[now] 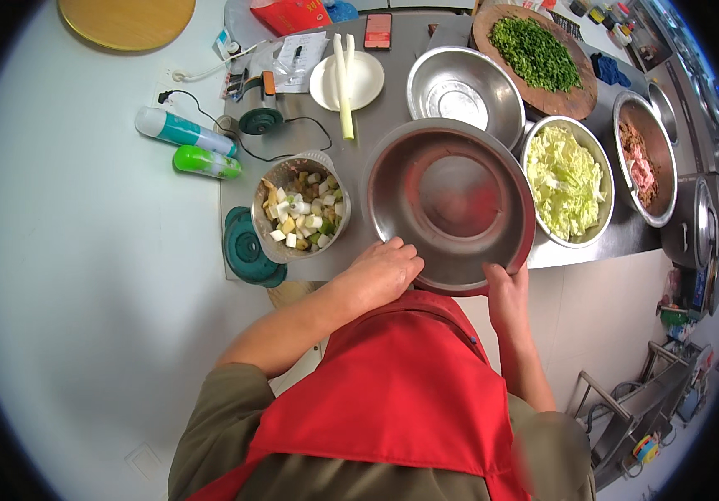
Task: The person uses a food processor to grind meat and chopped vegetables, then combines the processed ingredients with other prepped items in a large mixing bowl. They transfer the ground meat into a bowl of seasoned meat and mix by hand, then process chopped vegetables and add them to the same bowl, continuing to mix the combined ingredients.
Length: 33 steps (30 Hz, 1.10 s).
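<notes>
A large, empty stainless-steel basin (459, 195) sits close in front of me, its near rim against the red apron. My right hand (507, 294) grips its near right rim, thumb on the inside and fingers hidden below. At the near left rim, the fingers of my left hand (390, 269) are curled over the edge. To the left, a food chopper bowl (342, 216) holds cut scallion pieces and yellowish chunks around a central shaft. Shredded cabbage (565, 181) fills a steel bowl (605, 216) on the right. Another steel bowl (459, 84), empty, stands just behind the basin.
Chopped greens (535, 53) cover a round wooden board (575, 103). Minced meat (641, 166) lies in a bowl at far right. Scallion stalks (345, 94) rest on a white plate (369, 81). A corded chopper motor (260, 103), spray cans (206, 161), a phone (378, 31) and a green lid (249, 250) are leftward.
</notes>
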Motion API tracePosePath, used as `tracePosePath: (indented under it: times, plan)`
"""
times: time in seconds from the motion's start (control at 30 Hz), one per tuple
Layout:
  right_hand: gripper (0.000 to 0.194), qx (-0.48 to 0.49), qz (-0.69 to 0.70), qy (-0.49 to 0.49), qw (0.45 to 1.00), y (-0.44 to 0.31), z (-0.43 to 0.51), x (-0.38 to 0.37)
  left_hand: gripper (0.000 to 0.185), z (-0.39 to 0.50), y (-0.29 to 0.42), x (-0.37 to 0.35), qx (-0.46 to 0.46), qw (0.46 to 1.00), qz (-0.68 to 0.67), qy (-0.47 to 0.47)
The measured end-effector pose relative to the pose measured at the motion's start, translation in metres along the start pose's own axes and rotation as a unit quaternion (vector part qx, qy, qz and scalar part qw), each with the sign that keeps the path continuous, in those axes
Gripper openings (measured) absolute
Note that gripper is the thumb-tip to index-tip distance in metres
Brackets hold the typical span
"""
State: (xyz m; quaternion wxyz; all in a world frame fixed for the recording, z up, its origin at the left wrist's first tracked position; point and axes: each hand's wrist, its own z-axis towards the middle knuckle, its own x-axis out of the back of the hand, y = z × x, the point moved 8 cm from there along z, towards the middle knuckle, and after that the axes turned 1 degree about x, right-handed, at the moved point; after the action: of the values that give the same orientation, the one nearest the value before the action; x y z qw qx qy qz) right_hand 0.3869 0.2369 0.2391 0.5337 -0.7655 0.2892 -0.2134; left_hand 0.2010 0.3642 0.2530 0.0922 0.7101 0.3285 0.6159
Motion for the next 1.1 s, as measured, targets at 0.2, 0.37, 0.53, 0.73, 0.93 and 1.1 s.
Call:
tracePosePath:
  times: [0.2,0.37,0.53,0.73,0.93,1.1]
  plan:
    - [0.033,-0.147,0.035,-0.007,0.988,0.039,0.001,0.010,0.016,-0.003,-0.008,-0.017,-0.004,0.998,-0.018,-0.067]
    - [0.047,-0.237,0.139,-0.029,0.961,0.070,-0.002,0.009,0.018,-0.029,-0.025,0.025,0.009,0.992,-0.084,0.098]
    - [0.041,-0.340,0.175,-0.009,0.924,0.092,-0.016,0.019,0.029,-0.083,-0.099,0.100,0.226,0.932,0.097,0.266]
    - [0.039,-0.378,0.188,0.014,0.906,0.113,-0.021,0.026,0.068,0.025,-0.149,0.071,0.250,0.852,-0.358,0.287]
    - [0.043,-0.329,0.155,-0.043,0.931,0.102,-0.019,0.054,0.062,0.185,-0.191,-0.016,0.373,0.592,-0.703,0.128]
    - [0.048,-0.325,0.115,-0.066,0.936,0.100,-0.019,0.081,0.038,0.221,-0.206,-0.039,0.382,0.633,-0.661,0.129]
